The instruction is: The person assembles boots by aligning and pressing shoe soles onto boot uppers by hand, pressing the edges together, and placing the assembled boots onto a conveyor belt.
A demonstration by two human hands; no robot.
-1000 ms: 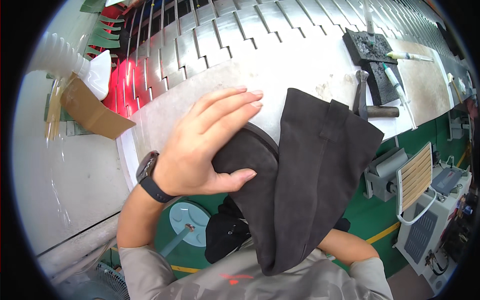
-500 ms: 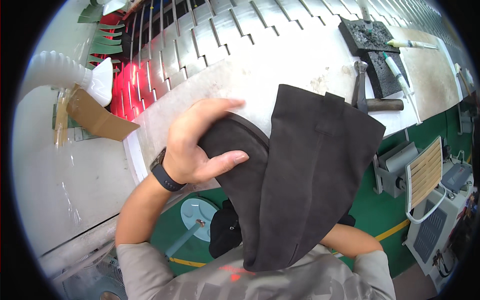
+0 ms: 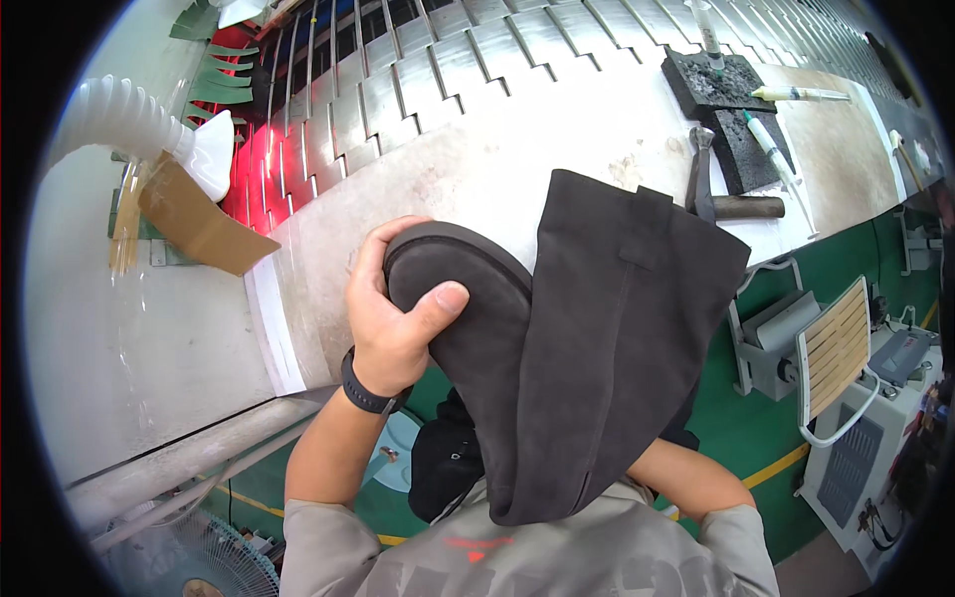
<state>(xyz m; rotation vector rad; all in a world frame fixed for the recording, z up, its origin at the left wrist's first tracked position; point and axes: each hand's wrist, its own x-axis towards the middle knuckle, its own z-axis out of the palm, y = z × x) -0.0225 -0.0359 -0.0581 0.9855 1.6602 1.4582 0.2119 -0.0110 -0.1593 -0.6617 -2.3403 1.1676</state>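
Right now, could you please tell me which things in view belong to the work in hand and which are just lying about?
In use:
dark boot, its toe held by the left hand
right hand, hidden behind the boot

Seemingly just lying about, touched by no visible hand:
hammer
three syringes
black blocks
brown cardboard

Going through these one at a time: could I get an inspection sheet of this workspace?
Surface: pale worktop, stained in places.
Job's things: tall dark boot, toe toward the left.
Clutter: hammer, black blocks and syringes, right of the boot.
Hands: left hand grips the toe, thumb on top; right hand hidden by the boot.
Cables: dark, cord-like loop on the white machine.
Surroundings: metal slats, fan, green floor.
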